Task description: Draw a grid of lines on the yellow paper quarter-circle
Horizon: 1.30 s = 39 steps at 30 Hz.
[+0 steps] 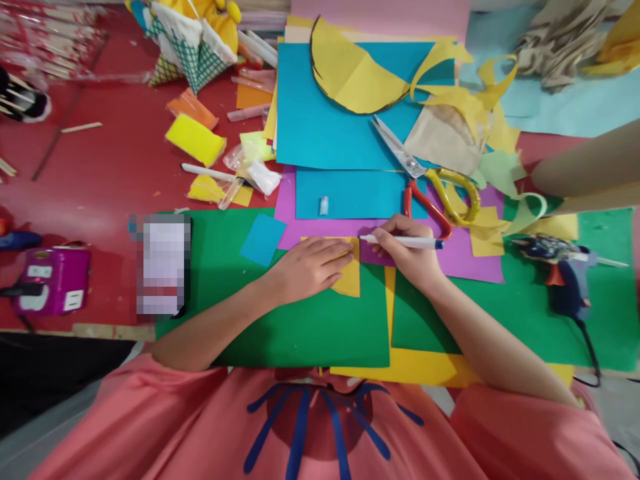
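My left hand [313,268] lies flat on a small yellow paper piece [350,280], its fingers stretched over the paper and covering much of it. In my right hand [407,250] is a white marker pen [413,242] with a dark blue end, gripped between thumb and fingers. The marker's tip meets the right edge of the yellow paper, near its upper corner. Under the hands are green sheets [300,333] and a purple sheet [465,257]. A small blue paper square [263,240] lies left of my left hand.
Large scissors [415,170] with red and yellow handles lie open beyond my right hand. A glue gun [567,287] with its cord lies at right, a phone [163,267] at left. Farther back are a yellow half-circle [357,70], curled scraps [453,100] and a purple power adapter [53,280].
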### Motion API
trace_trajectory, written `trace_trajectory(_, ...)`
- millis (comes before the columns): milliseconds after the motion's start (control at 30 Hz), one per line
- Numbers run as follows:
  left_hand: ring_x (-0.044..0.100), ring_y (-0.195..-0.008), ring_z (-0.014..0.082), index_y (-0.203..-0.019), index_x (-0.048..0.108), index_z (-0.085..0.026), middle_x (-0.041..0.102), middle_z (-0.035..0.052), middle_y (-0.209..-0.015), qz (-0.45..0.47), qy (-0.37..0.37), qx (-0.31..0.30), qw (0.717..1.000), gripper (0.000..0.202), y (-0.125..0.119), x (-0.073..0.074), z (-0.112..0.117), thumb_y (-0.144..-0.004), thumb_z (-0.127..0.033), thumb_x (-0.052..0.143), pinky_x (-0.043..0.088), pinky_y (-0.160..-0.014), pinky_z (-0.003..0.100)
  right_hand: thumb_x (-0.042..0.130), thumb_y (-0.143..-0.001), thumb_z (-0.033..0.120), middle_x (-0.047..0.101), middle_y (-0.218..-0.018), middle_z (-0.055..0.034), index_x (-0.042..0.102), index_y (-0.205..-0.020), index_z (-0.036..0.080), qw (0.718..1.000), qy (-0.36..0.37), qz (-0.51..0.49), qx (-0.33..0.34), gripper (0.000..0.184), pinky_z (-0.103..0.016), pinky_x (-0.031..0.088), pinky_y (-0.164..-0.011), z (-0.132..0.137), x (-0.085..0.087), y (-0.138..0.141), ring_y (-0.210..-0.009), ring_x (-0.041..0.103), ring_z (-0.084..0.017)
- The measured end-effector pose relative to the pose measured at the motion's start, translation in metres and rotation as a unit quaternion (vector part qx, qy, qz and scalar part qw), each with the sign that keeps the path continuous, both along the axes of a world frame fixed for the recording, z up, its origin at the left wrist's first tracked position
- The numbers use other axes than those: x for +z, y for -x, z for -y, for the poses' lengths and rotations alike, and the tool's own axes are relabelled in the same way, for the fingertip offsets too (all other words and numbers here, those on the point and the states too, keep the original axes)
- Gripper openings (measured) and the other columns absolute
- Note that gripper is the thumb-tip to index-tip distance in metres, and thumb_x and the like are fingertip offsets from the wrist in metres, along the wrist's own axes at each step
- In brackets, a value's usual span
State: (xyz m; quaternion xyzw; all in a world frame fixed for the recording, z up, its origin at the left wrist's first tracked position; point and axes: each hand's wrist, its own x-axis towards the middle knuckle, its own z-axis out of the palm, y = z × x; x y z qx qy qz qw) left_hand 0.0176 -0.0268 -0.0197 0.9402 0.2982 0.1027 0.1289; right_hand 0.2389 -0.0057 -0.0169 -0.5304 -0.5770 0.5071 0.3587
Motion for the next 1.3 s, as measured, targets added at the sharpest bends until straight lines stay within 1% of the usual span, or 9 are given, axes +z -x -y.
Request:
trace_trajectory(100,0.049,-0.123,0.0236,-0.124,0.054,-0.017,0.054,0.0097,-0.133,-0.006,0.009,0.004,1.0,0.034,-0.0003,0.0003,0.0,-0.091,-0.024,0.049,0.043,-0.099,0.04,0.061,-0.081,0.035,0.06,-0.057,-0.0001,0.054,-0.065,0.017,1.0,-0.016,0.024,0.007,0.026,-0.021,0.039,-0.045,-0.0014,-0.0005,0.0017,-0.048,0.053,-0.009)
trace_trajectory(233,0.049,-0.122,0.0245,-0.122,0.055,-0.015,0.054,0.0103,-0.132,-0.004,0.004,0.005,1.0,0.033,-0.0006,0.001,0.0005,-0.09,-0.023,0.049,0.044,-0.097,0.041,0.06,-0.082,0.036,0.058,-0.056,0.0004,0.054,-0.065,0.017,0.999,-0.02,0.028,0.013,0.026,-0.022,0.038,-0.045,-0.0019,-0.0011,0.0029,-0.047,0.05,-0.009)
trace_trajectory(400,0.049,-0.122,0.0239,-0.122,0.055,-0.016,0.055,0.0104,-0.131,-0.004,-0.002,0.008,1.0,0.033,-0.001,0.0018,0.0009,-0.091,-0.023,0.049,0.045,-0.097,0.04,0.061,-0.081,0.036,0.058,-0.058,-0.0001,0.054,-0.064,0.017,0.999,-0.038,0.03,0.01,0.026,-0.022,0.038,-0.047,-0.0026,-0.0011,0.0054,-0.05,0.05,-0.009)
trace_trajectory(633,0.05,-0.123,0.0239,-0.122,0.056,-0.018,0.055,0.0108,-0.131,-0.002,0.013,0.012,1.0,0.033,-0.0017,0.0013,0.0004,-0.091,-0.023,0.049,0.045,-0.098,0.042,0.059,-0.081,0.033,0.057,-0.058,0.0005,0.055,-0.064,0.017,0.997,-0.054,0.057,0.023,0.024,-0.023,0.037,-0.048,-0.0038,0.0013,0.0066,-0.051,0.049,-0.009)
trace_trajectory(767,0.051,-0.121,0.0246,-0.121,0.056,-0.015,0.055,0.0108,-0.131,0.007,0.006,0.01,1.0,0.032,-0.0017,0.0018,0.0004,-0.09,-0.023,0.05,0.045,-0.098,0.042,0.06,-0.079,0.032,0.057,-0.056,0.0008,0.052,-0.059,0.017,0.999,-0.031,0.036,0.025,0.026,-0.023,0.037,-0.047,-0.0038,0.0012,0.0057,-0.05,0.049,-0.009)
trace_trajectory(900,0.05,-0.123,0.0242,-0.122,0.055,-0.015,0.055,0.0105,-0.132,0.005,0.005,0.01,1.0,0.033,-0.0014,0.0015,0.0001,-0.091,-0.022,0.049,0.044,-0.099,0.041,0.061,-0.079,0.033,0.057,-0.054,0.001,0.052,-0.06,0.018,1.0,-0.002,0.0,-0.001,0.026,-0.022,0.037,-0.044,-0.0026,-0.0012,0.0037,-0.047,0.05,-0.009)
trace_trajectory(1033,0.049,-0.124,0.0237,-0.122,0.055,-0.015,0.055,0.0122,-0.13,0.011,-0.001,0.027,1.0,0.033,-0.0014,-0.0002,-0.0017,-0.091,-0.023,0.047,0.044,-0.101,0.042,0.06,-0.081,0.038,0.059,-0.054,0.001,0.053,-0.065,0.018,1.0,-0.015,-0.002,-0.016,0.027,-0.022,0.038,-0.044,-0.0016,-0.0045,0.0015,-0.046,0.051,-0.009)
trace_trajectory(1167,0.05,-0.122,0.0239,-0.121,0.056,-0.017,0.057,0.0121,-0.128,0.01,0.005,0.044,0.999,0.032,-0.0023,-0.0006,-0.0028,-0.091,-0.025,0.049,0.045,-0.099,0.042,0.061,-0.081,0.039,0.059,-0.057,0.0004,0.055,-0.067,0.017,1.0,-0.024,0.02,0.0,0.027,-0.022,0.038,-0.045,-0.0016,-0.0059,0.0014,-0.048,0.05,-0.009)
trace_trajectory(1300,0.053,-0.118,0.0246,-0.118,0.057,-0.013,0.059,0.0137,-0.123,0.029,0.002,0.045,0.999,0.031,-0.0027,-0.0003,-0.0027,-0.089,-0.024,0.052,0.046,-0.098,0.041,0.062,-0.08,0.039,0.058,-0.06,0.0001,0.056,-0.068,0.017,0.999,-0.039,0.036,0.012,0.026,-0.022,0.037,-0.047,-0.0031,-0.0047,0.0043,-0.051,0.05,-0.009)
